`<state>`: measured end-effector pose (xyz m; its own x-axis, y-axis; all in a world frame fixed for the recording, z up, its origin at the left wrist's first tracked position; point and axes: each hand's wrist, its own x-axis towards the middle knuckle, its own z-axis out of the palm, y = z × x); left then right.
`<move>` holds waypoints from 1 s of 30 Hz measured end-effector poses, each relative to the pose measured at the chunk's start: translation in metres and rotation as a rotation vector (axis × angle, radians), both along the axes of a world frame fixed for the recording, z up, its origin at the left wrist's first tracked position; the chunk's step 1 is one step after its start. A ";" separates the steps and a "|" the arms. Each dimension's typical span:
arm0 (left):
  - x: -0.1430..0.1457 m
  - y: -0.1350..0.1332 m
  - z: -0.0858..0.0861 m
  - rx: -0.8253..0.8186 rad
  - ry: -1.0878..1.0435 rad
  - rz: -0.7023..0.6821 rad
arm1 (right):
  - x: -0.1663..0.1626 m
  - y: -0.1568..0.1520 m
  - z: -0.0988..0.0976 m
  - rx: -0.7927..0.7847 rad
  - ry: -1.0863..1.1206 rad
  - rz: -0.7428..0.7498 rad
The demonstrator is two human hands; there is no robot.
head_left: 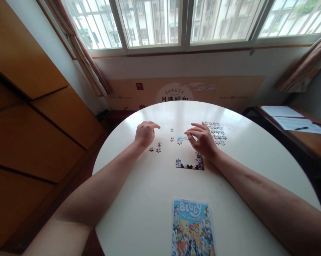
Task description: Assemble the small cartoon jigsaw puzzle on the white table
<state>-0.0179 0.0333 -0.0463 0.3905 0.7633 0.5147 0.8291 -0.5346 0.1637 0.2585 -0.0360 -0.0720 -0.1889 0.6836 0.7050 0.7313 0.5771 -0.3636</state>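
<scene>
My left hand (145, 133) hovers over the left part of the table, its index finger stretched out to the right and the others curled. Nothing shows in it. Just below it lie several loose jigsaw pieces (158, 150). My right hand (203, 139) is over the partly joined jigsaw border (189, 166), covering its upper right side. Its fingers are spread, thumb and index tips close together, with no piece visible between them. Two single jigsaw pieces (172, 139) lie between my hands. Rows of loose light-coloured pieces (219, 133) are laid out beyond my right hand.
A colourful Bluey picture sheet (193, 227) lies at the near side of the round white table (139, 213). To the right, a side table (316, 142) carries papers (300, 124) and dark pens. Wooden cabinets (43, 142) stand left; a barred window is ahead.
</scene>
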 end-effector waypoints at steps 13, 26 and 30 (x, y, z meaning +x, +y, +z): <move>-0.013 -0.008 0.023 -0.232 0.165 -0.252 | -0.003 0.001 -0.001 0.001 -0.022 -0.008; -0.005 0.000 -0.004 -0.233 0.112 -0.159 | -0.006 0.003 -0.001 0.004 0.014 0.006; -0.001 0.000 -0.009 -0.245 0.092 -0.134 | -0.004 0.006 -0.003 0.008 0.036 -0.007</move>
<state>-0.0193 0.0329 -0.0555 0.5328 0.7989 0.2789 0.7710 -0.5942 0.2292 0.2543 -0.0305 -0.0755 -0.1580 0.6792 0.7168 0.7219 0.5748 -0.3855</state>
